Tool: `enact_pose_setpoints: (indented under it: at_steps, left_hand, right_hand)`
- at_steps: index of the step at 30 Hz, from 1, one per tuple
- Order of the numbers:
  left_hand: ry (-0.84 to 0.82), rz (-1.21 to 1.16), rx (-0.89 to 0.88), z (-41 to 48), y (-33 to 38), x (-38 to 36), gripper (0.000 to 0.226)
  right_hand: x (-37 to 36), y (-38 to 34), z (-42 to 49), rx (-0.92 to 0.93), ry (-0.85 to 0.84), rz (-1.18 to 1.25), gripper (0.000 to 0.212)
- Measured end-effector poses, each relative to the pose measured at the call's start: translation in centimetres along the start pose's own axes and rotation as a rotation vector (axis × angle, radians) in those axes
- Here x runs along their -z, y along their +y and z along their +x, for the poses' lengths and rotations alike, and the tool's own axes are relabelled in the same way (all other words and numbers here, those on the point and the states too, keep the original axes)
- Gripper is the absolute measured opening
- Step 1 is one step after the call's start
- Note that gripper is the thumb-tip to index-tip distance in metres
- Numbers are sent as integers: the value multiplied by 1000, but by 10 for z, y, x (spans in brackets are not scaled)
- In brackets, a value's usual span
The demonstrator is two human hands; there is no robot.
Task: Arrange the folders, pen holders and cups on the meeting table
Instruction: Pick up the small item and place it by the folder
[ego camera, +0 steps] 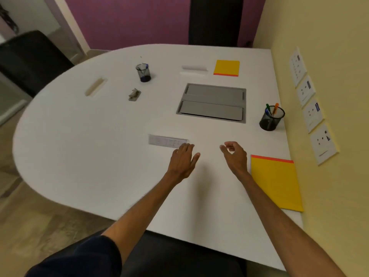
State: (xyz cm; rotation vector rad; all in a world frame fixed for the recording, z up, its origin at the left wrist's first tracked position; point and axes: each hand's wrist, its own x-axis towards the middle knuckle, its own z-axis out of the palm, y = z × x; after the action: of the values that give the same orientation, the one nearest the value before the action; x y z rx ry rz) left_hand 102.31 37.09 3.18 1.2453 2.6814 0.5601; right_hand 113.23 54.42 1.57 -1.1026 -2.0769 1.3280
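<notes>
both hands empty over the white desk (99, 156), left hand (182, 159) flat, right hand (234, 155) loosely curled, yellow folder (276, 183) just right of it, mesh pen holder (271, 117) beyond

A grey recessed cable box (212, 102) with two closed flaps is set into the white tabletop right of centre. A small clear nameplate (166, 141) is seen near the middle, lettering blurred. A shallow slot (95, 86) is cut into the far left of the top, and a second, blurred one (194, 70) lies at the far side. A small grey object (134, 94), too blurred to identify, is placed between the left slot and the cable box. Four white socket plates (311, 108) are mounted on the yellow wall (327, 37) at right. A black chair (30, 58) stands far left, before a purple wall (127, 19).
</notes>
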Motion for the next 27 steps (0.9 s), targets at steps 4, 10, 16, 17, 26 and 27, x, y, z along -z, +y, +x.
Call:
enact_pose_setpoints:
  at_steps: [4,10,16,17,26,27]
  left_hand:
    - [88,-64,68,-38,-19,66,49]
    - [203,-43,128,-80,-41,150,48]
    - [239,-9,227,-119,-48,176,49]
    - [242,-10,246,-126,-48,178,49]
    - [283,-14,392,-187,-82,195,54]
    - [291,-13,405,-192,-89,197,54]
  right_hand:
    - [-18,-37,-40,8,-125,-9,37]
    - [-40,-102,-84,86,-263,12,38]
    - [-55,-148,-117,186,-363,17,43]
    - [-58,-153,-121,201,-378,9,44]
    - [-97,-200,-158,306,-479,-8,45]
    - [-102,-205,-162,317,-490,-21,46]
